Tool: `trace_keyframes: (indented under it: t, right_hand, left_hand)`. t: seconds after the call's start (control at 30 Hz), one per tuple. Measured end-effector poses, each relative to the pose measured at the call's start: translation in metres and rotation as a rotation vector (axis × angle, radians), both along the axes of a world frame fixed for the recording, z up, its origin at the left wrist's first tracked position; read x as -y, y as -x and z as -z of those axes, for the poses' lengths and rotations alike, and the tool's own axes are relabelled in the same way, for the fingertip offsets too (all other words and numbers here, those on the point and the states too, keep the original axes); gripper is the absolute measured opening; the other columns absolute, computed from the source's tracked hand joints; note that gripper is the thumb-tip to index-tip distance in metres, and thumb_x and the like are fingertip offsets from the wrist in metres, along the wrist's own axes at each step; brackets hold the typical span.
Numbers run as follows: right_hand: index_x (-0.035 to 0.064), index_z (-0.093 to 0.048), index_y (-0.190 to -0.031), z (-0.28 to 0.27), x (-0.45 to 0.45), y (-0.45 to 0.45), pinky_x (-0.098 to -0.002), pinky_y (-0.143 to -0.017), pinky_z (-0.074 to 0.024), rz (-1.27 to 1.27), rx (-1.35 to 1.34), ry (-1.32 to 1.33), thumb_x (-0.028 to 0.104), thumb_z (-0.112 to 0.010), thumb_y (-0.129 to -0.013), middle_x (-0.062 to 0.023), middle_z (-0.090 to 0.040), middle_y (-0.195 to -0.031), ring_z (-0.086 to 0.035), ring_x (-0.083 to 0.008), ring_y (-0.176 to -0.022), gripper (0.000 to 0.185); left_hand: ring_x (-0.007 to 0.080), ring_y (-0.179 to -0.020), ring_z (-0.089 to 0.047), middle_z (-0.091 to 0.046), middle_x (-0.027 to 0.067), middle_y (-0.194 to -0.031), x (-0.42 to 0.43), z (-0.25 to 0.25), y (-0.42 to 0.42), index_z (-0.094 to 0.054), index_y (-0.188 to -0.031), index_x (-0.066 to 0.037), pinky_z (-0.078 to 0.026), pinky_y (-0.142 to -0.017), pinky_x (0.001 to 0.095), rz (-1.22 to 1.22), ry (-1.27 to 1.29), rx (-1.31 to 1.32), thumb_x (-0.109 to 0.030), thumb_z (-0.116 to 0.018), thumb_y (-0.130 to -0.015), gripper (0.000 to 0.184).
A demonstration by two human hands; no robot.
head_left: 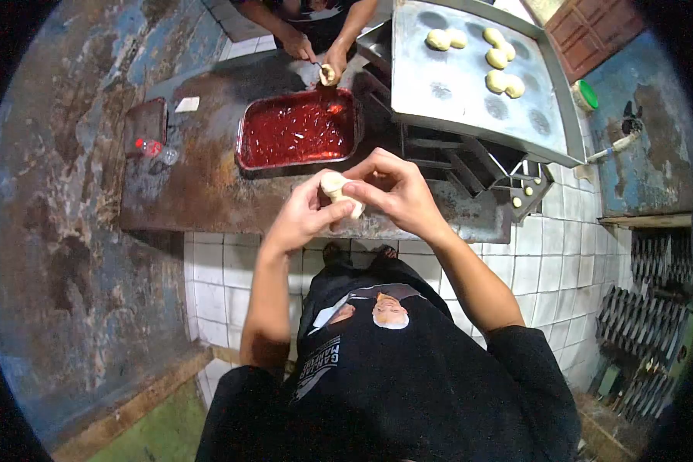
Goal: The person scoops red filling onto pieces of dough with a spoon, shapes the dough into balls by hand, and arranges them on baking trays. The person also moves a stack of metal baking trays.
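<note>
A pale piece of dough (333,185) is held between my two hands, just above the near edge of the table. My left hand (306,209) grips it from the left, thumb across its lower part. From the right, the thumb and fingers of my right hand (389,191) pinch the dough's edge. Just beyond my hands lies a tray of glossy red filling (242,150). Across it, a co-worker's hands (316,55) hold another dough piece (328,75) and a thin tool.
A large metal tray (470,104) with several dough balls (497,55) rests on stacked dark pans (470,165) at the right. A small bottle with a red cap (150,146) lies at left on the worn table (185,192). A green-lidded tub (586,95) stands far right.
</note>
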State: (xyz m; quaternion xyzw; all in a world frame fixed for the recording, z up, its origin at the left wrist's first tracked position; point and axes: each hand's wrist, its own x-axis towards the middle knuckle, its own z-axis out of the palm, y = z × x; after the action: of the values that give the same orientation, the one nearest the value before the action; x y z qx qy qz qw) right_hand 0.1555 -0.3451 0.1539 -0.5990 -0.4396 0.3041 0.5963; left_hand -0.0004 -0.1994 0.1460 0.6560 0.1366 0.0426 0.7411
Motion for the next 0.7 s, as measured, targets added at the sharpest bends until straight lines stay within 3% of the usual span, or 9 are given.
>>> trace_keyframes:
  t: [0.1, 0.2, 0.3, 0.33, 0.43, 0.47, 0.57, 0.6, 0.7]
  right_hand:
    - [0.0063, -0.070, -0.125, -0.025, 0.006, 0.007, -0.0315, -0.079, -0.0549, -0.050, -0.177, 0.051, 0.025, -0.087, -0.083, -0.0109, -0.062, -0.107, -0.067, -0.0183, -0.088, 0.049]
    - [0.0157, -0.034, -0.160, -0.075, 0.004, 0.024, -0.0388, -0.089, -0.0563, -0.060, 0.400, 0.141, 0.041, -0.093, -0.070, -0.0181, -0.052, -0.129, -0.065, -0.0303, -0.102, 0.110]
    - [0.0104, -0.053, -0.145, -0.083, -0.017, 0.035, -0.0452, -0.092, -0.0550, -0.143, 0.937, 0.015, 0.040, -0.091, -0.071, -0.0167, -0.054, -0.126, -0.061, -0.0380, -0.107, 0.088]
    - [0.0071, -0.065, -0.130, -0.078, -0.027, 0.034, -0.0431, -0.087, -0.0560, -0.103, 0.875, -0.086, 0.034, -0.089, -0.075, -0.0149, -0.058, -0.115, -0.064, -0.0346, -0.101, 0.066]
    - [0.0057, -0.071, -0.120, -0.081, -0.040, 0.034, -0.0387, -0.079, -0.0561, -0.113, 0.579, -0.067, 0.028, -0.088, -0.077, -0.0126, -0.062, -0.100, -0.066, -0.0289, -0.087, 0.051]
    - [0.0055, -0.075, -0.114, -0.087, -0.042, 0.039, -0.0339, -0.073, -0.0553, -0.070, 0.538, -0.032, 0.019, -0.085, -0.080, -0.0105, -0.065, -0.096, -0.067, -0.0227, -0.082, 0.038]
    - [0.0066, -0.075, -0.117, -0.086, -0.048, 0.045, -0.0307, -0.072, -0.0544, -0.007, 0.411, 0.036, 0.014, -0.083, -0.083, -0.0081, -0.067, -0.098, -0.068, -0.0185, -0.084, 0.036]
    - [0.0078, -0.075, -0.121, -0.086, -0.051, 0.049, -0.0308, -0.073, -0.0557, 0.017, 0.354, 0.094, 0.013, -0.080, -0.087, -0.0094, -0.067, -0.101, -0.068, -0.0187, -0.085, 0.035]
    - [0.0097, -0.067, -0.135, -0.092, -0.061, 0.067, -0.0315, -0.077, -0.0574, 0.006, 0.290, 0.008, 0.015, -0.079, -0.088, -0.0135, -0.065, -0.110, -0.068, -0.0208, -0.090, 0.048]
  left_hand:
    - [0.0039, -0.079, -0.057, -0.066, -0.0016, -0.099, 0.012, 0.006, 0.005, -0.063, -0.119, -0.006, -0.044, -0.062, 0.0209, -0.180, 0.103, 0.099, -0.025, -0.072, -0.096, 0.031]
    - [0.0043, -0.081, -0.057, -0.066, -0.0010, -0.100, 0.009, -0.003, 0.009, -0.065, -0.113, -0.004, -0.044, -0.065, 0.0211, -0.232, 0.177, 0.189, -0.019, -0.066, -0.095, 0.024]
    - [0.0052, -0.080, -0.058, -0.067, -0.0002, -0.101, -0.007, -0.009, 0.016, -0.065, -0.112, -0.005, -0.045, -0.064, 0.0221, -0.141, 0.188, 0.170, -0.014, -0.059, -0.093, 0.023]
    - [0.0038, -0.074, -0.055, -0.066, -0.0006, -0.098, -0.006, -0.013, 0.015, -0.063, -0.116, -0.005, -0.042, -0.061, 0.0211, -0.224, 0.188, 0.194, -0.014, -0.054, -0.090, 0.029]
    - [0.0022, -0.073, -0.052, -0.064, -0.0008, -0.094, -0.029, -0.036, 0.031, -0.058, -0.123, -0.005, -0.038, -0.060, 0.0199, -0.180, 0.360, 0.132, -0.018, -0.054, -0.091, 0.035]
    - [0.0060, -0.086, -0.058, -0.067, 0.0052, -0.107, -0.042, -0.032, 0.037, -0.052, -0.131, -0.003, -0.046, -0.071, 0.0217, -0.078, 0.398, 0.149, -0.023, -0.053, -0.093, 0.043]
    - [0.0064, -0.089, -0.057, -0.064, 0.0034, -0.108, -0.043, -0.030, 0.047, -0.051, -0.131, -0.005, -0.044, -0.075, 0.0215, -0.185, 0.182, 0.217, -0.027, -0.058, -0.095, 0.042]
    - [0.0076, -0.091, -0.057, -0.062, 0.0013, -0.108, -0.038, -0.049, 0.049, -0.052, -0.130, -0.005, -0.046, -0.077, 0.0238, -0.181, -0.097, 0.252, -0.027, -0.063, -0.095, 0.042]
    - [0.0090, -0.095, -0.059, -0.064, 0.0023, -0.108, -0.048, -0.032, 0.048, -0.056, -0.128, -0.005, -0.049, -0.083, 0.0263, -0.275, 0.064, 0.311, -0.018, -0.069, -0.094, 0.039]
